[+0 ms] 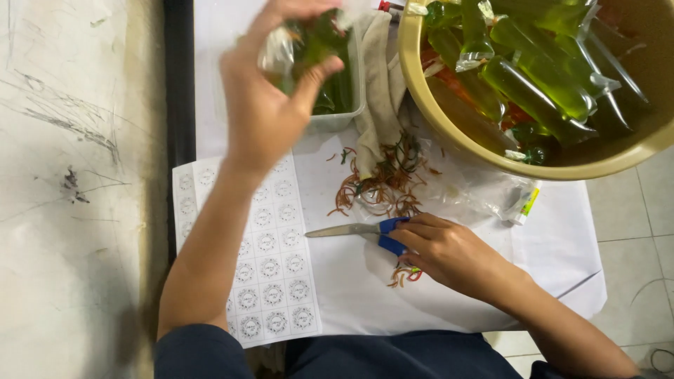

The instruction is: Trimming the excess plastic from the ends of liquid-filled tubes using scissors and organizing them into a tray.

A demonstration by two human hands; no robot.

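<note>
Looks like a small home workshop for packing drinks by hand. Low work surface covered with white paper (351,281), set on a tiled floor (632,210) beside a scuffed, scratched wall (70,175). Tan basin (449,133) heaped with sealed bags of green liquid (540,91). Sheet of round stickers (274,281), scissors (365,230), loose rubber bands (379,189) and a clear plastic tub (344,116) close by.

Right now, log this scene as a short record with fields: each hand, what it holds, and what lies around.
left hand: raised, gripping a clear plastic pouch of green liquid above a clear plastic tub
right hand: resting on blue-handled metal scissors, blades pointing left
surface: white paper sheet, with a sheet of round printed stickers
scraps: orange and green rubber bands
right of tub: beige round plastic basin full of green pouches
</note>
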